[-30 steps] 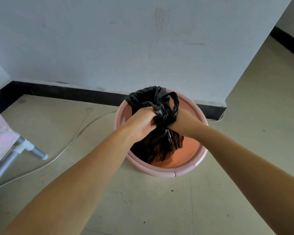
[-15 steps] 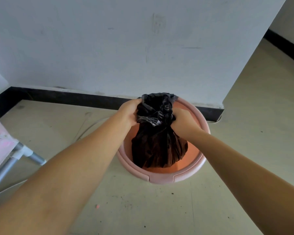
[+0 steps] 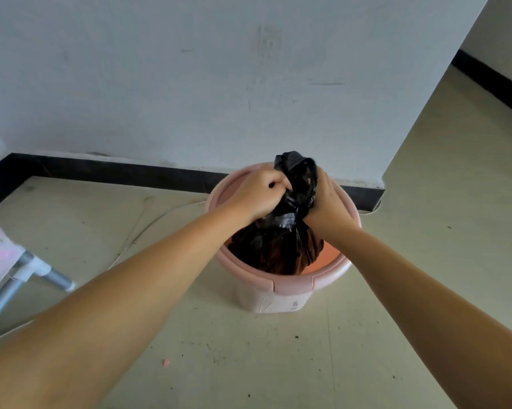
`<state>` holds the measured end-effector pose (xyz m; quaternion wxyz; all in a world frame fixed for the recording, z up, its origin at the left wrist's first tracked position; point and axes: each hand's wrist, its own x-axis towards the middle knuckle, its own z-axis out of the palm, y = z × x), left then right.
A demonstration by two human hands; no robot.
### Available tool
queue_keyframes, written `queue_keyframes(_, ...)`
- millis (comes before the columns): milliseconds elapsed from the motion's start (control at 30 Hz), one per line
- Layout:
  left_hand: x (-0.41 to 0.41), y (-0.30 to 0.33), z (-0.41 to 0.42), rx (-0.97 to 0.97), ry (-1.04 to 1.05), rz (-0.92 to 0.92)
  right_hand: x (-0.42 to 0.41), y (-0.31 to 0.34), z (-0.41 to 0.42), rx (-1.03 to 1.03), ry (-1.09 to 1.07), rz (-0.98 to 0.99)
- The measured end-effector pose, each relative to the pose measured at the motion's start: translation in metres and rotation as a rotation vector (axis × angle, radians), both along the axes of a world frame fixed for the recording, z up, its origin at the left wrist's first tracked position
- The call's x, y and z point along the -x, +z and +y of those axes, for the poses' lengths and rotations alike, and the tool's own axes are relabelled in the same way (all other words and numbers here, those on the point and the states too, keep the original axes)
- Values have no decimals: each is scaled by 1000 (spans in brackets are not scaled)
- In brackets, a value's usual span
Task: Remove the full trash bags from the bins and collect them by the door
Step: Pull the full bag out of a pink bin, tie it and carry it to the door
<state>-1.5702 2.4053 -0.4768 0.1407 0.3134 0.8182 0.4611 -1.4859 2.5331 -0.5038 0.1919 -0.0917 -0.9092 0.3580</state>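
Note:
A pink round bin (image 3: 290, 286) stands on the floor close to the white wall. Inside it sits a black trash bag (image 3: 275, 246), its body still within the bin's rim. The bag's gathered neck sticks up above the rim. My left hand (image 3: 256, 193) grips that neck from the left. My right hand (image 3: 327, 199) grips it from the right, fingers wrapped around the twisted plastic. Both hands press together over the bin's far half.
A white wall with a black baseboard (image 3: 107, 169) runs behind the bin. A thin white cable (image 3: 148, 228) trails across the floor at the left. A metal frame leg (image 3: 51, 276) with pink fabric stands at the far left. The floor opens up past the wall corner at the right.
My hands have come closer together on the bag's neck, which is now bunched tighter and taller. The view has drawn back a little, showing the bin's front side.

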Motion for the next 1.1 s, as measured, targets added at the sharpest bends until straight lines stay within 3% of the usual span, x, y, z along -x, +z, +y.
queue_keyframes(100,-12,-4,-6,-8,-80,-21,-5,1,-1,62,181,-126)
queue_keyframes(233,-19,-6,-21,-19,-138,-164,-6,11,-11,-104,218,-307)
queue_keyframes(333,-17,-8,-38,-141,47,-38,-3,24,-12,-259,174,-381)
queue_keyframes(400,-4,-17,-51,-50,272,111,-2,33,-12,-263,96,-376)
queue_keyframes(433,1,-23,-58,63,372,72,-3,36,-12,-246,71,-341)
queue_keyframes(500,2,-35,-74,237,459,-332,-4,45,-15,-167,9,-299)
queue_keyframes(567,-5,-39,-87,149,454,-837,-2,52,-19,-22,-52,-300)
queue_keyframes(633,-5,-45,-95,-22,435,-1104,4,62,-23,30,-114,-280)
queue_keyframes(867,0,-50,-92,-328,594,-1199,13,138,-18,256,-273,292)
queue_keyframes(1100,19,-44,-66,-650,847,-1169,-11,185,-11,231,-301,476)
